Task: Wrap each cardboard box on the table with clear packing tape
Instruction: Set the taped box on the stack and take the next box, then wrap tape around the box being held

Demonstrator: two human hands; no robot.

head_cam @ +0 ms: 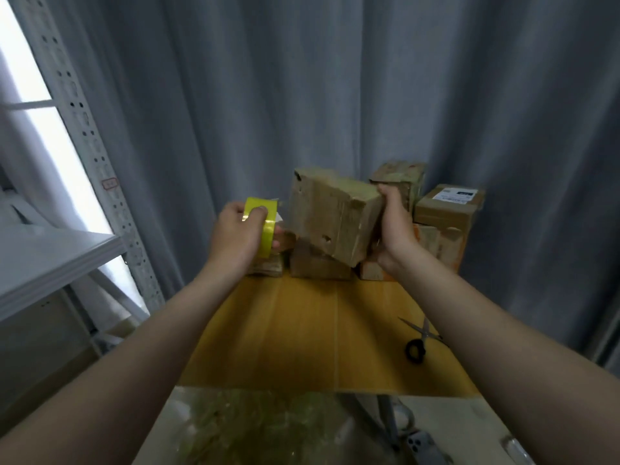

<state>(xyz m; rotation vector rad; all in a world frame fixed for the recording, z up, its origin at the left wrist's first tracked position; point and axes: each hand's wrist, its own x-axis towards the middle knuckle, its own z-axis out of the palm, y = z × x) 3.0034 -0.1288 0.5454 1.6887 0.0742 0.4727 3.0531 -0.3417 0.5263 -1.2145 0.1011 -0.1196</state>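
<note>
The box (332, 216) is held in the air above the far part of the table (302, 330), tilted, one corner pointing down. The right hand (394, 229) grips its right end, fingers curled around the edge. One hand carries it, so I judge it light. The cardboard is worn and dented, with a small hole in the front face (probably soft at the corners), so the flat faces and edges are the safer places to hold. The left hand (235, 236) pinches the tape roll (265, 226) just beside the box, thumb on its glossy rim. The roll looks yellowish, smooth and likely slippery. Whether a strip already joins roll and box, I cannot tell. More boxes (446, 213), brown and rough, stand behind.
</note>
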